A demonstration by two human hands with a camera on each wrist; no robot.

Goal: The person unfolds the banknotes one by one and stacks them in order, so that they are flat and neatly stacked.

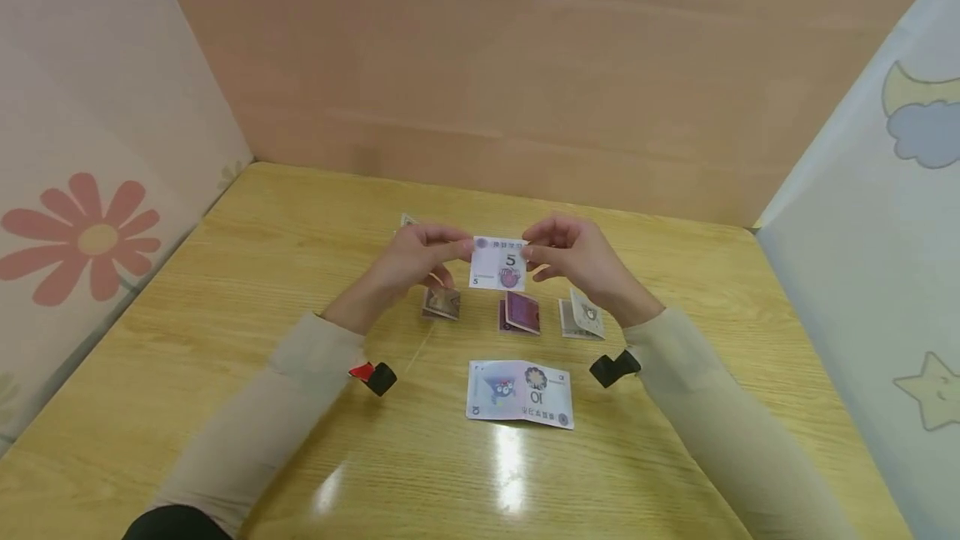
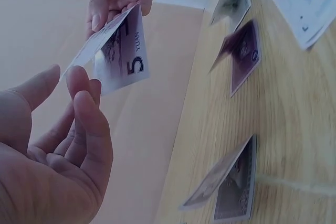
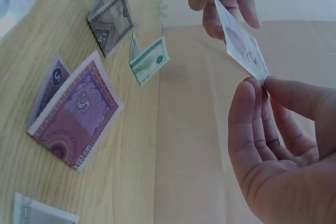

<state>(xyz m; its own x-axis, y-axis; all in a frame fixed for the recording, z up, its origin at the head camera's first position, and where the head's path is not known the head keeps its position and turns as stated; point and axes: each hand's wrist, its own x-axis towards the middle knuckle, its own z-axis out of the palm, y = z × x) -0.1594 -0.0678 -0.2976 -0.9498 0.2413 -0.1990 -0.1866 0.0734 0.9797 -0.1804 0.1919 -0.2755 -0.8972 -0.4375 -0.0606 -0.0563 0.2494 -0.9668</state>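
Note:
My right hand [image 1: 581, 261] pinches the right side of a folded pale purple 5 yuan play banknote [image 1: 498, 263], held above the table. At the note's left edge is my left hand [image 1: 411, 261]; in the left wrist view its fingertips [image 2: 84, 95] are close to the edge, and the thumb stands apart from them. Below, in a row, are a folded brown note [image 1: 442, 303], a folded purple 5 note [image 1: 521, 312] and a folded grey-white note [image 1: 581, 317]. A creased 10 note [image 1: 519, 394] lies nearer to me.
A folded green note [image 3: 150, 62] stands farther back, mostly behind my left hand in the head view. The wooden table [image 1: 337, 432] meets an orange-brown back wall [image 1: 480, 65]. Pale patterned side panels border it left and right.

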